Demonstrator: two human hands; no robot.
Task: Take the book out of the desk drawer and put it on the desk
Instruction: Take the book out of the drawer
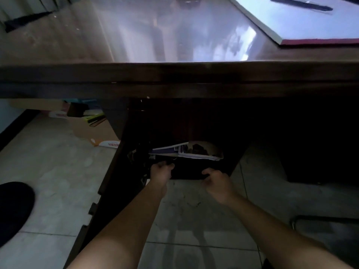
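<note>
Seen from above, under a dark wooden desk [174,74]: left hand [161,170] curled inside the open drawer [186,173], apparently on something dark just below the book [186,151], though too dim to tell what, if anything, is gripped; right hand [215,181] closed over the drawer's front edge. Book lying tilted and splayed in the drawer's shadow, not yet lifted. Likely risks: loose pages bending or catching on the desk's underside, or a blind one-handed grab slipping.
</note>
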